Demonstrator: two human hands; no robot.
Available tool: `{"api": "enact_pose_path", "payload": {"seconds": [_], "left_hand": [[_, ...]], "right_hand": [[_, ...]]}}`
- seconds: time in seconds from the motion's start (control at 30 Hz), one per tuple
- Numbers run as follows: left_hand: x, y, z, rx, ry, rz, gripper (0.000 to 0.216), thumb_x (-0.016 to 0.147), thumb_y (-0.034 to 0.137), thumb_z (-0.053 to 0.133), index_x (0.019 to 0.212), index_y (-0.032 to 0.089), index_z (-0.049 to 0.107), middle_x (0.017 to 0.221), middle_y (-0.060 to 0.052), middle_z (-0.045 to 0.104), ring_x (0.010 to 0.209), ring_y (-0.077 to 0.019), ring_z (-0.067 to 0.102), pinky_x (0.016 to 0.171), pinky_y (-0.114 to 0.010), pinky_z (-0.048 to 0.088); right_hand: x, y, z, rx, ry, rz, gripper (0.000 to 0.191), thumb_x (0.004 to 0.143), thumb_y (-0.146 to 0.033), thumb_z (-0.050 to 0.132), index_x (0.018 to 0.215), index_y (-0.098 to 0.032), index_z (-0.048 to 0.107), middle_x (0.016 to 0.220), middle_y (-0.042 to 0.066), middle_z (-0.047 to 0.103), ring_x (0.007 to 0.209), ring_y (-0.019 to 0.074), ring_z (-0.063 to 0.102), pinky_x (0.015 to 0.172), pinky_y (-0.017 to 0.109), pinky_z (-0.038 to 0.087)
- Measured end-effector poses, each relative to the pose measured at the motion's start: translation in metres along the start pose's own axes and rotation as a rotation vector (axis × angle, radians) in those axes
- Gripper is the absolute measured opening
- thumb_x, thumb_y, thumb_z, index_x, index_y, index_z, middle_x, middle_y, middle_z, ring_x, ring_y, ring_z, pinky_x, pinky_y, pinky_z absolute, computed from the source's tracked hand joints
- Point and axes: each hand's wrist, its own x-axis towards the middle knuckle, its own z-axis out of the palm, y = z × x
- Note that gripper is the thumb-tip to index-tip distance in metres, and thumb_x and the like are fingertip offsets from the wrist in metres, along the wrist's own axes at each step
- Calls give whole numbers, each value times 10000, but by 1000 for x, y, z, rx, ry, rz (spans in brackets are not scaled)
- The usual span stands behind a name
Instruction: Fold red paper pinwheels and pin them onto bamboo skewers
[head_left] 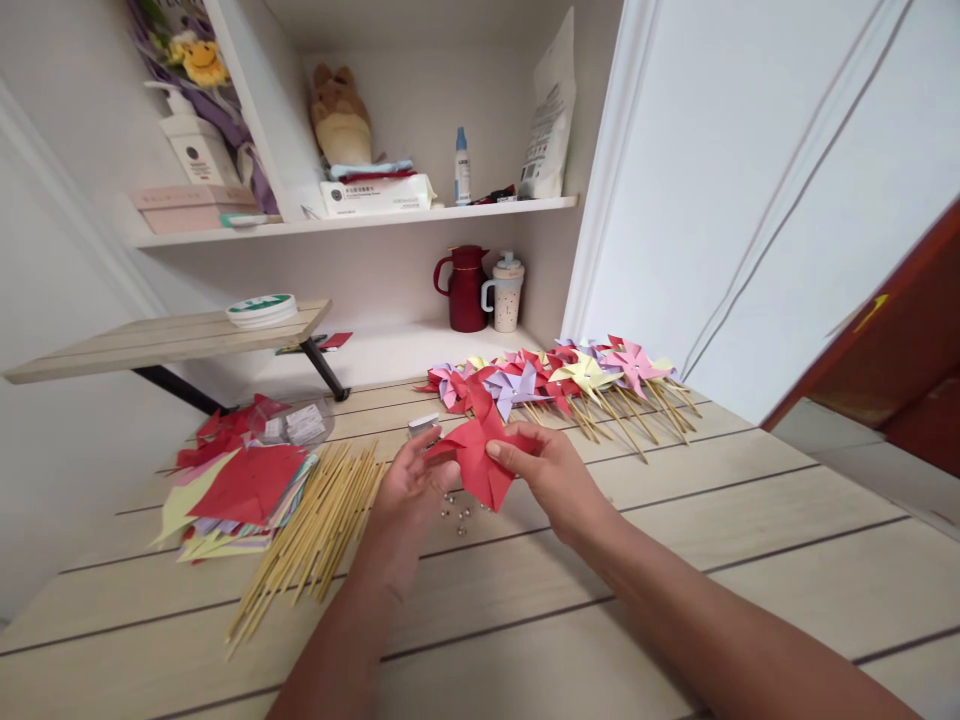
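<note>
A red paper pinwheel (474, 458) is held above the table in front of me. My right hand (551, 475) pinches it from the right, thumb pressed near its centre and fingers behind. At its left edge is my left hand (414, 480), palm turned up and fingers apart, somewhat blurred; whether it touches the paper I cannot tell. Small shiny metal pieces (460, 515) lie scattered on the table below the pinwheel. Just beyond my left fingers sits a small box-like item (424, 425), partly hidden.
Wooden sticks (315, 520) lie bundled on the left, beside stacked coloured paper (251, 485) and a clear dish (304, 424). Finished pinwheels (585, 372) on sticks are heaped at the back right. A raised wooden stand (180, 335), a red jug (468, 290) and a cup (508, 295) stand behind.
</note>
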Motion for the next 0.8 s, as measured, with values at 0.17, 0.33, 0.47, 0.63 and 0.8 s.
{"api": "enact_pose_path", "payload": {"seconds": [0.17, 0.33, 0.47, 0.63, 0.8], "left_hand": [[-7, -4, 10, -104, -9, -27, 442, 635, 387, 880, 999, 173, 753, 1001, -109, 772, 930, -237, 717, 886, -341, 519], [-8, -7, 9, -7, 9, -40, 295, 707, 412, 825, 873, 175, 772, 845, -67, 766, 777, -200, 693, 741, -296, 517], [-8, -10, 4, 24, 17, -30, 301, 745, 443, 789, 883, 176, 785, 788, -47, 744, 712, -173, 647, 656, -263, 483], [-10, -9, 6, 13, 60, -9, 261, 721, 417, 807, 799, 168, 783, 698, -17, 698, 675, -150, 606, 662, -252, 472], [-11, -8, 11, -18, 170, -13, 258, 687, 400, 821, 781, 163, 782, 686, -21, 707, 678, -154, 613, 662, -251, 478]], "right_hand": [[-6, 8, 15, 205, 43, 97, 275, 674, -421, 834, 730, -188, 699, 742, 29, 708, 706, 192, 602, 728, 333, 463], [-13, 9, 23, 215, 48, 109, 286, 659, -432, 846, 725, -190, 708, 720, 22, 715, 668, 182, 600, 711, 328, 469], [-13, 12, 23, 213, 31, 97, 268, 679, -427, 837, 729, -195, 711, 722, 18, 711, 675, 181, 598, 712, 324, 471], [-14, 14, 23, 204, 28, 99, 250, 693, -412, 837, 730, -197, 715, 710, 8, 697, 662, 168, 584, 698, 315, 472], [-15, 12, 24, 191, -35, 92, 234, 744, -421, 795, 755, -194, 740, 731, 18, 710, 679, 169, 586, 709, 315, 472]]}}
